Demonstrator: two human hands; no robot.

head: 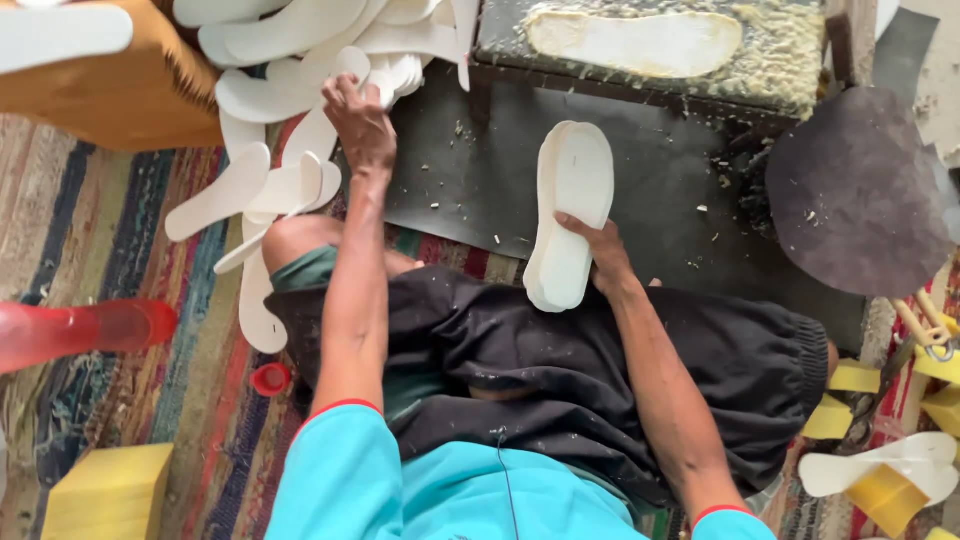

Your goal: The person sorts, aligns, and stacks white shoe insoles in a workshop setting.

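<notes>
Fingers (578,222) of the right hand (600,255) are closed around the edge of a small stack of white insoles (570,215), which is held upright over the dark mat (480,170) near the lap. Fingers of the left hand (360,125) are pressed, slightly curled, onto the pile of white insoles (290,170) at the mat's left edge; whether one is gripped cannot be told. The insoles are judged light, thin and bendable, not fragile, and best taken by the long edges at mid-length.
</notes>
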